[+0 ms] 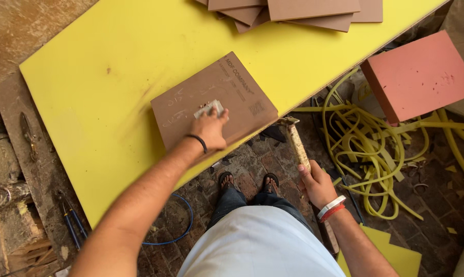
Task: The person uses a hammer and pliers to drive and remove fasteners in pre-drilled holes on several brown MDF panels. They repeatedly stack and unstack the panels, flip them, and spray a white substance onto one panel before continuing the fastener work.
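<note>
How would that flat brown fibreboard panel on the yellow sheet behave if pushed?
The flat brown fibreboard panel looks stiff, since its overhanging corner shows no sag. It would probably slide easily on the smooth yellow sheet; the left hand pressing it likely keeps it put.

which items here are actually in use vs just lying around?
In use:
- left hand pressing a small pale block on the brown rectangular fibreboard panel
- right hand holding a hammer with pale wooden handle
- yellow board worktop

Lying about:
- stack of brown panels
- tangled yellow strips
- pink foam block
- blue-handled pliers
</note>
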`<state>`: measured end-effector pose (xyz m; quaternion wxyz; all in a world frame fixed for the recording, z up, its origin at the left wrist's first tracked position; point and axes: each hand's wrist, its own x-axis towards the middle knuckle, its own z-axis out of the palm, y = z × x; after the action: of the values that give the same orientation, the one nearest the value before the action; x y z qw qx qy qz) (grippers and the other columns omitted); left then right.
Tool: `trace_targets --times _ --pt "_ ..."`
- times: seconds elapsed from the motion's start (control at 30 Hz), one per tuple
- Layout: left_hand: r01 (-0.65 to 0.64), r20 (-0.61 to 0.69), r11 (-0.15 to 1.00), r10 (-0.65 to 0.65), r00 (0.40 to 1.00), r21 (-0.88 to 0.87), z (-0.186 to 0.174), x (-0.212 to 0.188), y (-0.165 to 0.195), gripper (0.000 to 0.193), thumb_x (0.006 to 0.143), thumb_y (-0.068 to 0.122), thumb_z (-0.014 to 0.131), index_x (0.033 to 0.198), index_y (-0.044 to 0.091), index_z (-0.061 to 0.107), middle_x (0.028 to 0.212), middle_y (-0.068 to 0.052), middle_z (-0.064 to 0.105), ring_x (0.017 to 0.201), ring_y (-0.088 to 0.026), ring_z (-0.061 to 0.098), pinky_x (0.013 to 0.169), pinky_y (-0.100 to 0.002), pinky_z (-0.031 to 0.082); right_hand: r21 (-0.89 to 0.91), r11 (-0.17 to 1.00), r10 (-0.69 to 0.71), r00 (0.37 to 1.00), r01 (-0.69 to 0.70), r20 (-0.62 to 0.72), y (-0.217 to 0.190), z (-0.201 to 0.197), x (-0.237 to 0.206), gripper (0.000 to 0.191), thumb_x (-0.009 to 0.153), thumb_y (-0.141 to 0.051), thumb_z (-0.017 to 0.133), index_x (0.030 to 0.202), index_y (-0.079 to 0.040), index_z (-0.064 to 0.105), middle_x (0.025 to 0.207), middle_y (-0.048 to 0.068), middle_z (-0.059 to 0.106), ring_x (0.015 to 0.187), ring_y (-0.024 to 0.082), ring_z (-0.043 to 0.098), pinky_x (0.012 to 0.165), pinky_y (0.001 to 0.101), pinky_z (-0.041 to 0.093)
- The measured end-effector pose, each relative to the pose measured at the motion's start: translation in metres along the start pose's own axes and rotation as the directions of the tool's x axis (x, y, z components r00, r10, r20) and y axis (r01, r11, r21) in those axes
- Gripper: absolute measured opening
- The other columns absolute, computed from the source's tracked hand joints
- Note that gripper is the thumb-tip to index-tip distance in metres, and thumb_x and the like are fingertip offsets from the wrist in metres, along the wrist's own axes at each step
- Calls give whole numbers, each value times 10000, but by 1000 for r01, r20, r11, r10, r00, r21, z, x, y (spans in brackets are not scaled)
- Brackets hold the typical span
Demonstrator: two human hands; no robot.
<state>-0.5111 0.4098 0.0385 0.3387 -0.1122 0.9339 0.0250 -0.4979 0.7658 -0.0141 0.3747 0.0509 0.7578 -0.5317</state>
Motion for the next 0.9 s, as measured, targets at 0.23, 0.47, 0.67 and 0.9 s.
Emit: trace_targets --times 0.23,0.47,0.67,0.9 --pt "-206 -225 977 189 956 -52 56 22 47 938 848 297 762 1591 90 228 1674 -202 163 1546 -368 160 1241 -530 187 -27 998 63 997 -64 -47 24 -7 -6 442 1012 -501 508 887 -77 516 657 38 558 501 136 527 464 332 460" --pt "-477 -44 822 513 857 312 7 109 98 956 721 495 842 1480 119 398 1549 -162 321 1459 -319 242 1247 -514 127 -180 978 95 995 -101 -41 40 1 -15 443 971 -544 512 897 -110 552 641 37 597 498 151 562 475 335 480" --pt "-612 -173 775 632 755 158 20 140 87 685 604 460 849 1144 147 567 1159 -80 503 1207 -289 461 1111 -455 360 -196 979 37 998 -48 -58 50 6 -10 449 974 -534 529 895 -92 534 633 55 622 506 150 596 489 335 495" --pt "-675 -316 736 654 688 52 28 141 90 461 812 597 701 876 169 545 946 -56 498 1011 -244 481 1046 -439 326 -157 988 -7 997 -4 -70 60 24 -28 442 978 -526 513 900 -92 526 633 55 627 512 159 625 498 329 524"
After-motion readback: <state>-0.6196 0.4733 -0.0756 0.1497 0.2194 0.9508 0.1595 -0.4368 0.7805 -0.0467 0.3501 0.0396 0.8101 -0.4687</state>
